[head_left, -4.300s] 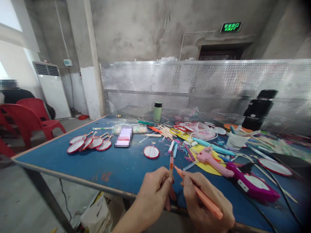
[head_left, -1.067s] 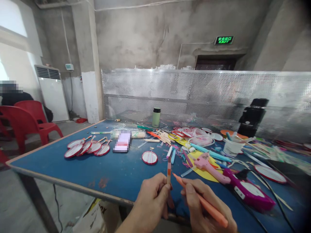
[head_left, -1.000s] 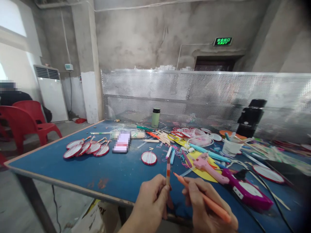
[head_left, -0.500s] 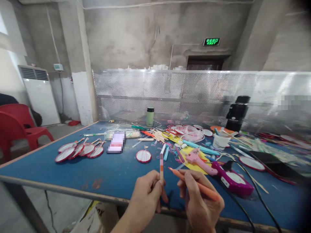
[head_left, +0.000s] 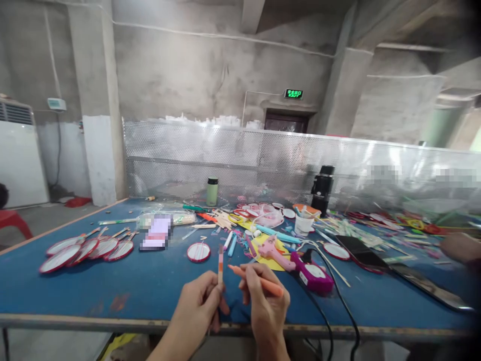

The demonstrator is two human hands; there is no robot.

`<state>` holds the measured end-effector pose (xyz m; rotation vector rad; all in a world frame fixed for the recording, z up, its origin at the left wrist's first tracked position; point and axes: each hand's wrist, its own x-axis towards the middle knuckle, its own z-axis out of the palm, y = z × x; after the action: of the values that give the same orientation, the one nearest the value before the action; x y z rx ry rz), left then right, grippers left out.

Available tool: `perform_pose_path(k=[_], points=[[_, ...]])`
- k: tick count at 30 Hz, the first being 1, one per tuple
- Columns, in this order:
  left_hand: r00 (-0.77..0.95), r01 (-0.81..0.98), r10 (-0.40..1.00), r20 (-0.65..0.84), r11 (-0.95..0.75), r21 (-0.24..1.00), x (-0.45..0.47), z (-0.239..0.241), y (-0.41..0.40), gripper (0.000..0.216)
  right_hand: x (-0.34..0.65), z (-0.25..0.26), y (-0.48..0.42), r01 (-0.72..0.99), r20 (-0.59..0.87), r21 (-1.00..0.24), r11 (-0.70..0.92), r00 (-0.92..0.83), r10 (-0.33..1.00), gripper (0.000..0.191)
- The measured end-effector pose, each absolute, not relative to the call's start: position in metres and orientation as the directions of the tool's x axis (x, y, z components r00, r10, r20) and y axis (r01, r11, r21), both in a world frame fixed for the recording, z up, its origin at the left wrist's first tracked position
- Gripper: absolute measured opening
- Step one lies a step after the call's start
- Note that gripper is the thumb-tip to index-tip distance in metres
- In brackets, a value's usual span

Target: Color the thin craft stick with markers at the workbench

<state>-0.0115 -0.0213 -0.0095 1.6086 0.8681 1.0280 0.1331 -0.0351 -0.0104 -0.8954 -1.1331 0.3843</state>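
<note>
Pinched in my left hand [head_left: 201, 306] is a flat wooden craft stick [head_left: 220, 268], held upright, with coloured bands on its upper part, one of them orange. My right hand [head_left: 266, 303] grips an orange marker pen [head_left: 259, 282] like a writing tool. The marker's tip points left at the stick, with a small gap between them. Beyond the stick, a round white disc with a red rim [head_left: 199, 252] lies on the blue table [head_left: 150, 286]. A capped white-and-purple marker [head_left: 227, 241] and a blue marker [head_left: 232, 245] lie just behind.
Several red-rimmed discs on sticks [head_left: 88, 249] overlap at the left, near a phone [head_left: 156, 233]. A pink glue gun [head_left: 276, 254] and purple device [head_left: 311, 273] with black cables lie right. A green bottle [head_left: 212, 192] and black flask [head_left: 322, 191] stand behind. Another person's hand [head_left: 460, 246] is far right.
My view has turned to the right and tilted up, so the table's things sit further left. The marker tip remains just apart from the stick. Another person's hand has come into view.
</note>
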Motion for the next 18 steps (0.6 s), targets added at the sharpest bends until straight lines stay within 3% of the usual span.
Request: perform_pose_path(k=[10, 18], points=[[0.333, 0.001, 0.884, 0.33, -0.35, 0.937, -0.012, -0.02, -0.028, 0.039, 0.135, -0.014, -0.034, 0.287, 0.65, -0.759, 0.584, 0.356, 0.671, 0.029], [0.328, 0.009, 0.913, 0.242, -0.259, 0.966, -0.014, -0.004, -0.027, 0.026, 0.133, -0.01, -0.031, 0.199, 0.616, -0.775, 0.6, 0.45, 0.646, 0.028]])
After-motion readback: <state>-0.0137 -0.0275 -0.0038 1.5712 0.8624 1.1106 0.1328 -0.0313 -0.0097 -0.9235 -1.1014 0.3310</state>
